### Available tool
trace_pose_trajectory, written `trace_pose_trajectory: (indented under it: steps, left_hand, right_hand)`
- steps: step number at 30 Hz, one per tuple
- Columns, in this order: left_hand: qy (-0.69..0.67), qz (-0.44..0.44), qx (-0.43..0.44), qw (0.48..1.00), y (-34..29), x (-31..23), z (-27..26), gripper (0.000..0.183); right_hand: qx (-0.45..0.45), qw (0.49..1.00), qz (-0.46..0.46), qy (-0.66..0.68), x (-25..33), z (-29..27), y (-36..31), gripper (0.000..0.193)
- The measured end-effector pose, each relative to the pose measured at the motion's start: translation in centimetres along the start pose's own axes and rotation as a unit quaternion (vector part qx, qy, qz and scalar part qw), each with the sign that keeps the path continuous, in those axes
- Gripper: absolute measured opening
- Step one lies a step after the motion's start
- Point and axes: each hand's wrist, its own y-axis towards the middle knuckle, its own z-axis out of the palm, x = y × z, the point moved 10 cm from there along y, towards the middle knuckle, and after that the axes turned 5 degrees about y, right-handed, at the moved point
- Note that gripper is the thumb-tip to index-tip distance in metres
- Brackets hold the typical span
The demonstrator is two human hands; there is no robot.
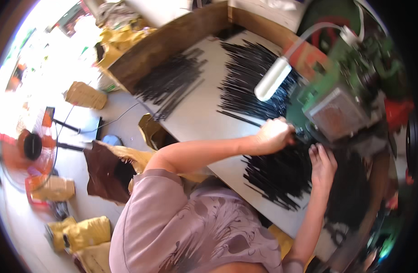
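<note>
Head view: left hand (276,135), fingers curled, at the base of the green machine (325,88); whether it grips anything cannot be told. Right hand (323,166), fingers bent, just beside the near pile of black rods (272,179); its grip is likewise unclear. Farther rods (245,75) lie on the table (195,129) beneath a white lamp (272,79).
</note>
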Motion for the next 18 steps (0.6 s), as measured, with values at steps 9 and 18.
trace_pose_trajectory:
  steps: [9, 18]
  left_hand:
    - [-0.025, -0.053, -0.035, 0.998, 0.2, 2.9, -1.9, 0.019]
    - [-0.026, -0.018, -0.035, 0.999, 1.3, 2.2, -0.2, 0.021]
  right_hand:
    - [0.013, 0.988, 0.04, 0.148, -2.8, 2.9, 1.4, 0.009]
    - [-0.019, 0.986, 0.017, 0.162, -2.2, 2.8, 0.1, 0.011]
